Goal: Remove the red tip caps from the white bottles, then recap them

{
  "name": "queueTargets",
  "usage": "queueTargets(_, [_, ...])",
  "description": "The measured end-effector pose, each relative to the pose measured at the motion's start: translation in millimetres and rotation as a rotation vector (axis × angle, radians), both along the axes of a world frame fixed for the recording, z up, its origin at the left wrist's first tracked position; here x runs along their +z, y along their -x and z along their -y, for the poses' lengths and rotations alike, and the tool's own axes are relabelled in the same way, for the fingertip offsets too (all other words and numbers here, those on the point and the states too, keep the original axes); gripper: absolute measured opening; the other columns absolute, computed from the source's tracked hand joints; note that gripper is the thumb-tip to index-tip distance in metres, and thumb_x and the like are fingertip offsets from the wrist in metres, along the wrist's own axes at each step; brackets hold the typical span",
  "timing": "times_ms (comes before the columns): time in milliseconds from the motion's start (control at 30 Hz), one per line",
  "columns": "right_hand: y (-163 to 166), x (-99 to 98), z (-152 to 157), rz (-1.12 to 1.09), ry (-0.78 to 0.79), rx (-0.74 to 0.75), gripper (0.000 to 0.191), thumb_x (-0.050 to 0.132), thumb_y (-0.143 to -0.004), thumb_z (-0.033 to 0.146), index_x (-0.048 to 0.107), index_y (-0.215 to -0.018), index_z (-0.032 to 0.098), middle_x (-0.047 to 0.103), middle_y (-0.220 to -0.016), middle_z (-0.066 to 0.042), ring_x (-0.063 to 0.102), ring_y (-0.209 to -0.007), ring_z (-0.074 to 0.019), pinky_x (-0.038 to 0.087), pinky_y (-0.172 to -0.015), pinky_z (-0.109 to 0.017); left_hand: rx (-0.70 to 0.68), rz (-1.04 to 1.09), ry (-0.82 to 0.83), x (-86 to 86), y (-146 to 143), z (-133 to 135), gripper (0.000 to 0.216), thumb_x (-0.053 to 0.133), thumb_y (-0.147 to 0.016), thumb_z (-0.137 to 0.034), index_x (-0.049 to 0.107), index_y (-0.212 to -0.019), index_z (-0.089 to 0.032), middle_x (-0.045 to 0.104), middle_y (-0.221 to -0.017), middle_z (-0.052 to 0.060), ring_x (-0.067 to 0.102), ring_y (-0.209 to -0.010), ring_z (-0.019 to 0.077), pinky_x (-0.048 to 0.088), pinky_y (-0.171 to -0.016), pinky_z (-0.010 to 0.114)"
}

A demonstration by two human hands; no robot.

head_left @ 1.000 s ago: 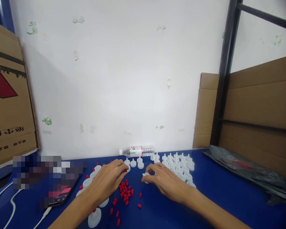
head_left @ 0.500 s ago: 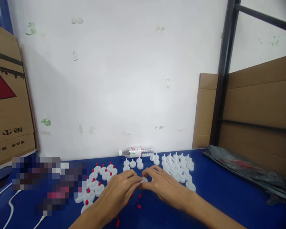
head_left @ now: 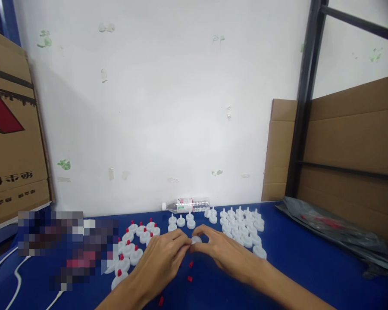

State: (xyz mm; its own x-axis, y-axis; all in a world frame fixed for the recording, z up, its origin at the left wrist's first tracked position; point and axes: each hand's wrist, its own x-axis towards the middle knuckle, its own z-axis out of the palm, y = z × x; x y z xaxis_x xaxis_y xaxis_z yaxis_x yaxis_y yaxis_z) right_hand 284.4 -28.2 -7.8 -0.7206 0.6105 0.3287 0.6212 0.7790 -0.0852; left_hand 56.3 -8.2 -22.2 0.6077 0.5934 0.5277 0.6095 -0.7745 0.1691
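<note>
My right hand (head_left: 224, 252) grips a white nozzle cap (head_left: 196, 240) between thumb and curled fingers. The fingertips of my left hand (head_left: 163, 256) are pinched together at the left side of that cap, where its spout would be; what they hold is hidden. Small red tip caps (head_left: 189, 279) lie loose on the blue table between and below my hands. To the left stand several white nozzle caps with red tips (head_left: 136, 255). Bare-spouted white nozzle caps (head_left: 245, 228) stand in a cluster beyond my right hand, and a few more (head_left: 181, 221) are straight ahead.
A clear plastic bottle (head_left: 192, 205) lies on its side against the wall. On the right is a grey plastic bag (head_left: 326, 224), with cardboard (head_left: 352, 142) behind a dark metal frame. A printed carton (head_left: 16, 129) stands left, near white cables (head_left: 17, 277) and a pixelated area.
Both hands keep almost the same place around the nozzle cap. My right fingers have shifted slightly and the whole view has moved a little.
</note>
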Motion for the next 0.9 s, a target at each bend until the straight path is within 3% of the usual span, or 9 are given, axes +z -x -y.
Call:
queueTargets(67, [-0.3,-1.2,-1.3,-0.035,-0.010,0.017,0.063,0.039,-0.081,-0.012,0.058,-0.126,0.028,0.051,-0.138,-0.007,0.061,-0.113,-0.0183,0.051,-0.094,-0.029,0.006,0.058,0.027,2.2,0.0,1.0,0.023,0.047,-0.098,-0.016,0.067,-0.097,-0.025,0.071,-0.092,0.000,0.069,-0.077,0.0155,0.046,-0.066,0.024])
queueTargets(200, [0.1,-4.1,-4.3,-0.198,-0.019,0.036,0.027,0.050,-0.100,0.011,0.056,-0.122,0.024,0.055,-0.134,-0.010,0.059,-0.119,-0.0201,0.052,-0.098,-0.034,0.025,0.148,0.080,4.9,-0.5,2.5,0.018,0.051,-0.095,-0.019,0.068,-0.093,-0.024,0.071,-0.088,-0.001,0.067,-0.071,0.0147,0.047,-0.066,0.025])
queueTargets(333, [0.9,-4.1,-4.7,-0.337,-0.079,0.064,0.010,0.051,-0.102,0.017,0.055,-0.109,0.023,0.062,-0.122,-0.009,0.059,-0.117,-0.0196,0.053,-0.097,-0.035,0.030,0.205,0.111,5.8,0.3,1.1,0.018,0.052,-0.097,-0.026,0.069,-0.094,-0.024,0.072,-0.087,0.000,0.067,-0.073,0.0157,0.049,-0.070,0.026])
queueTargets(500, [1.4,-2.7,-3.7,-0.347,-0.169,0.118,0.014,0.043,-0.103,0.012,0.054,-0.104,0.021,0.064,-0.120,-0.012,0.059,-0.116,-0.0210,0.055,-0.092,-0.037,0.070,0.186,0.113,2.7,3.2,-3.6,0.016,0.058,-0.097,-0.031,0.071,-0.103,-0.026,0.074,-0.083,-0.001,0.067,-0.068,0.0166,0.050,-0.067,0.026])
queueTargets(600, [2.0,-3.8,-4.6,-0.367,-0.217,0.131,0.017,0.040,-0.103,0.010,0.054,-0.101,0.020,0.067,-0.114,-0.012,0.060,-0.115,-0.0212,0.056,-0.089,-0.036,0.056,0.165,0.090,0.5,3.8,-4.5,0.022,0.053,-0.100,-0.032,0.068,-0.116,-0.028,0.076,-0.097,0.000,0.070,-0.080,0.0186,0.051,-0.073,0.027])
queueTargets(767, [4.3,-7.1,-5.0,-0.450,-0.272,0.164,0.017,0.042,-0.103,0.010,0.056,-0.103,0.019,0.067,-0.088,-0.007,0.061,-0.114,-0.0232,0.057,-0.087,-0.036,0.009,0.070,0.000,1.3,2.2,-1.3,0.031,0.034,-0.107,-0.029,0.065,-0.107,-0.023,0.071,-0.093,0.002,0.069,-0.080,0.0179,0.046,-0.067,0.025])
queueTargets(900, [5.0,-10.8,-5.2,-0.478,-0.253,0.159,0.024,0.038,-0.101,0.006,0.057,-0.101,0.020,0.068,-0.091,-0.007,0.061,-0.115,-0.0236,0.056,-0.088,-0.039,-0.006,0.041,0.001,4.1,1.4,3.1,0.033,0.029,-0.108,-0.028,0.061,-0.103,-0.023,0.067,-0.087,0.001,0.065,-0.074,0.0172,0.041,-0.064,0.026])
